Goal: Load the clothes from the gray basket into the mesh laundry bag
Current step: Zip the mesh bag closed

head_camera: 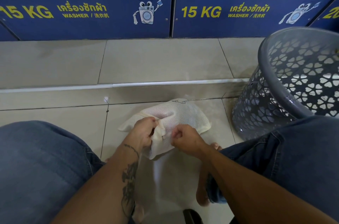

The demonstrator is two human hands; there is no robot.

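Note:
A cream mesh laundry bag [185,115] lies bulging on the tiled floor between my knees, with something pinkish showing through the mesh. My left hand [145,132] grips the gathered near end of the bag. My right hand [187,139] pinches the same end from the right, fingers closed on the fabric. The gray basket [271,95] with its cut-out pattern stands tilted at the right, a little beyond my right knee; I see no clothes in the part of its inside that shows.
Blue washer panels [88,9] marked 15 KG line the back. A raised tiled step with a metal edge strip [146,84] runs across just beyond the bag. My denim-clad knees [40,165] flank the bag, and bare feet [203,190] rest on the floor below.

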